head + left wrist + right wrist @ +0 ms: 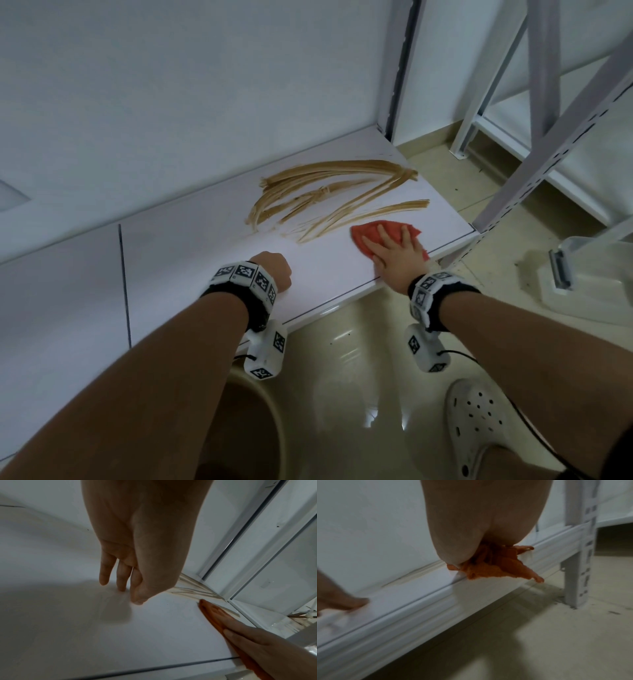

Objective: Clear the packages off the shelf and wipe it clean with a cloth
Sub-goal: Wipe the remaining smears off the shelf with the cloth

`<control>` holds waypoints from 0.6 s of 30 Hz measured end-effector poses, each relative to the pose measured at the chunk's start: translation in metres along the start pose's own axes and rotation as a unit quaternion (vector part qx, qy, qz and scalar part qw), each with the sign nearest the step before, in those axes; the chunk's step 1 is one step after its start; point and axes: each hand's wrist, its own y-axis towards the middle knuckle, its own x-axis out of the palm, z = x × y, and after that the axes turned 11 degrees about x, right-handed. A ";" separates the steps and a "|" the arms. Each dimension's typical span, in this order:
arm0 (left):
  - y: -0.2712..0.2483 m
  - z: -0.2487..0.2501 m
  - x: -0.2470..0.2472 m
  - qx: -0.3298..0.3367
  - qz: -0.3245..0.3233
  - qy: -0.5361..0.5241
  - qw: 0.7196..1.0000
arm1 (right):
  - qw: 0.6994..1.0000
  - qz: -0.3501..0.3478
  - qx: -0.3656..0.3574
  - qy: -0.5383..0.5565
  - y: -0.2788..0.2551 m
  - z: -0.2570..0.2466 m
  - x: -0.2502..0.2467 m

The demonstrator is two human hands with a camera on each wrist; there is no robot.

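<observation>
- My white shelf point(205, 246) holds 0 packages, so clearing looks done.
- Brown smears point(329, 195) at 12 o'clock remain unwiped.
- My right hand point(394, 253), fingers flat, presses the red cloth point(366, 234) at 3 o'clock.
- My left hand point(274, 270) rests fingertips down, holding nothing.

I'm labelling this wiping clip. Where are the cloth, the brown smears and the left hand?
cloth point(366, 233): head view, bare edge left of the fingers.
brown smears point(329, 192): head view, middle of the streaks.
left hand point(137, 555): left wrist view, palm.
</observation>
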 end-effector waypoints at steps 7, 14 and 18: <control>0.001 0.001 0.001 -0.009 0.015 -0.033 0.999 | 0.986 -0.020 -0.153 -0.058 -0.005 -0.031 0.015; 0.008 0.000 -0.007 -0.004 0.009 -0.002 1.000 | 1.000 0.018 0.011 -0.001 0.024 0.049 -0.007; 0.017 -0.001 -0.010 -0.010 -0.003 -0.016 1.000 | 0.988 0.009 0.148 0.043 0.045 0.067 -0.020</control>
